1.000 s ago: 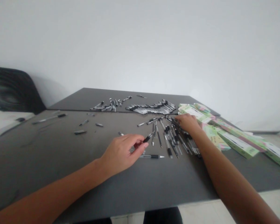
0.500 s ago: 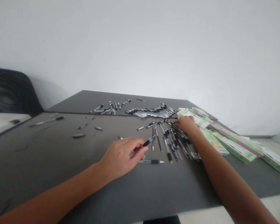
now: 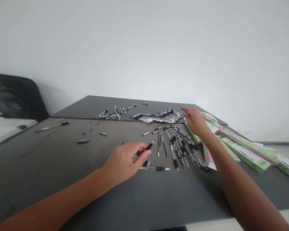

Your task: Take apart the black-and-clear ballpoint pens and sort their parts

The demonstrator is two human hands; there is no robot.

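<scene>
Near the middle of the table, my left hand point(image 3: 126, 162) is closed, pinching a pen point(image 3: 150, 145) by its black grip with the tip pointing up and to the right. Under and beside that hand lies another pen point(image 3: 156, 168), flat on the table. My right hand point(image 3: 194, 120) is raised over the right side with its index finger stretched to the left, and I see nothing in it. It is nearest to the right end of a neat row of pens point(image 3: 156, 116). A loose heap of pens point(image 3: 180, 149) fans out between my arms.
Green and pink pen boxes point(image 3: 247, 154) lie on the right under and beside my right forearm. Small pen parts or caps point(image 3: 117, 113) are heaped at the back left. A single pen point(image 3: 51, 127) and several short pieces lie leftward. A black chair point(image 3: 16, 94) stands at the left.
My right hand has moved away from the loose pen heap, up toward the far row's right end. My left hand keeps its pen in nearly the same place.
</scene>
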